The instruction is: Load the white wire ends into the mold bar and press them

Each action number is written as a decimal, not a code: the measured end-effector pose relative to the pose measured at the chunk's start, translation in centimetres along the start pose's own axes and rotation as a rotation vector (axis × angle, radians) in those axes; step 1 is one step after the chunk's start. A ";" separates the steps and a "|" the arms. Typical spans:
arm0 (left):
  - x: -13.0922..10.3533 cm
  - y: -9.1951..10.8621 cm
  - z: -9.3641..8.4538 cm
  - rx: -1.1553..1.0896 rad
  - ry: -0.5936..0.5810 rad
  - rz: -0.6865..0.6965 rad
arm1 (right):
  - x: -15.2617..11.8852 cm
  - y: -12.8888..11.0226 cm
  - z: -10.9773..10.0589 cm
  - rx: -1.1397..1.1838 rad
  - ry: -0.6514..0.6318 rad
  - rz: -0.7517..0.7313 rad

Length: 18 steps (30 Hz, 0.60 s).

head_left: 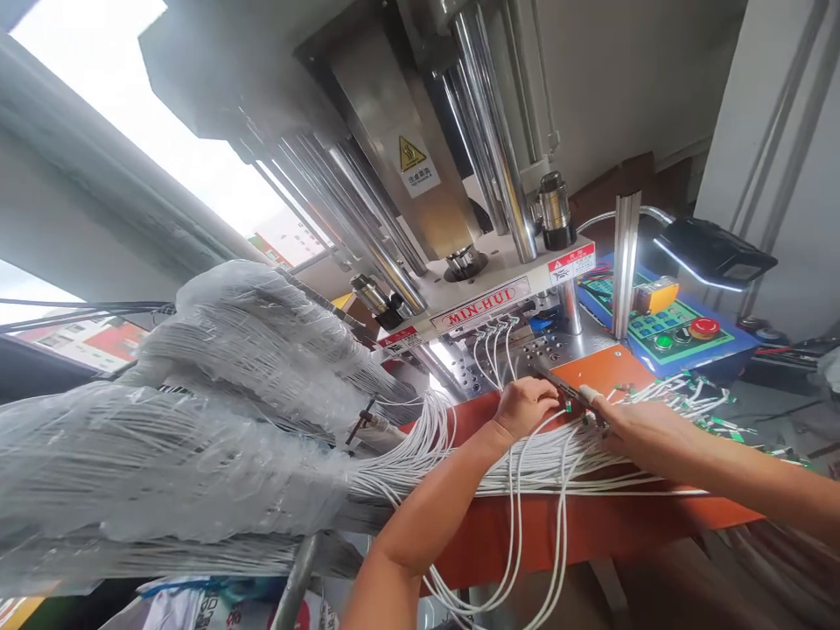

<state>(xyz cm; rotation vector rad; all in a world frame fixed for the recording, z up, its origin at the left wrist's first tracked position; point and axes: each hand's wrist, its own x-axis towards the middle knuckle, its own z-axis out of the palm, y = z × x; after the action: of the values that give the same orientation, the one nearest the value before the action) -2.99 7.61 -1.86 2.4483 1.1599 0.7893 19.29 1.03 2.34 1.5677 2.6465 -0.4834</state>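
Note:
Both of my hands are close together over an orange work surface [472, 534] in front of the press. My left hand [527, 406] has its fingers bent at a metal bar [555, 381]; what its fingertips pinch is too small to make out. My right hand [613, 418], with a pale wrap on one finger, is closed round the near end of that bar. Beneath both hands runs a thick bundle of white cables [538, 459]. Several white cables [497, 354] reach up into the press's lower part. Small green-and-white cable ends [696, 398] lie right of my right hand.
The press plate [482, 306] stands ahead, with steel columns above. A blue control panel [682, 328] with a red button sits at the right, beneath a black lamp [718, 254]. Plastic-wrapped cable bundles [197, 464] fill the left.

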 end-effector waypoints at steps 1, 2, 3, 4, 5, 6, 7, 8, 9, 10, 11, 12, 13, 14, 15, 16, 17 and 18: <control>0.3 0.1 -0.1 -0.013 -0.009 -0.038 | 0.0 -0.2 0.0 -0.057 -0.008 -0.001; 0.6 0.2 -0.2 -0.030 -0.020 -0.073 | 0.0 -0.5 -0.1 -0.107 -0.017 -0.006; 0.8 0.2 -0.4 -0.053 -0.040 -0.108 | 0.1 -0.8 -0.3 -0.152 -0.025 -0.009; 1.0 0.1 -0.6 -0.085 -0.068 -0.143 | 0.3 -1.0 -0.5 -0.188 -0.032 -0.008; 1.2 -0.1 -0.8 -0.127 -0.103 -0.177 | 0.4 -1.2 -0.8 -0.214 -0.039 -0.005; 1.3 -0.2 -1.1 -0.178 -0.142 -0.209 | 0.4 -1.4 -1.1 -0.231 -0.044 -0.002; 1.4 -0.3 -1.3 -0.232 -0.175 -0.232 | 0.4 -1.4 -1.4 -0.240 -0.045 0.000; 1.4 -0.4 -1.4 -0.282 -0.200 -0.245 | 0.4 -1.3 -1.7 -0.240 -0.044 -0.002; 1.5 -0.4 -1.6 -0.321 -0.218 -0.250 | 0.3 -1.1 -1.9 -0.230 -0.048 -0.005; 1.5 -0.3 -1.8 -0.345 -0.231 -0.249 | 0.3 -0.8 -2.1 -0.216 -0.053 -0.010; 1.4 -0.1 -2.0 -0.354 -0.240 -0.249 | 0.3 -0.5 -2.3 -0.205 -0.058 -0.012; 1.4 0.1 -2.2 -0.350 -0.240 -0.247 | 0.6 -0.1 -2.4 -0.194 -0.059 -0.008; 1.3 0.3 -2.6 -0.336 -0.228 -0.248 | 1.1 0.3 -2.6 -0.181 -0.048 0.003; 1.3 0.3 -2.9 -0.318 -0.192 -0.255 | 2.0 0.6 -2.8 -0.163 -0.019 0.015; 1.1 0.3 -3.4 -0.301 -0.119 -0.277 | 3.3 0.8 -3.0 -0.138 0.032 0.019; 1.0 0.1 -4.0 -0.284 -0.008 -0.319 | 5.1 1.0 -3.2 -0.113 0.102 0.005; 0.7 -0.4 -4.6 -0.276 0.135 -0.384 | 7.2 1.0 -3.4 -0.088 0.184 -0.017; 0.5 -1.0 -5.2 -0.287 0.299 -0.473 | 9.6 0.9 -3.6 -0.062 0.265 -0.047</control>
<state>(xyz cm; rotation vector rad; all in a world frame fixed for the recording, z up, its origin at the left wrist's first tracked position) -6.45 8.81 1.94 1.7641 1.5300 1.0981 15.82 10.61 3.84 1.6597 2.8625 -0.2043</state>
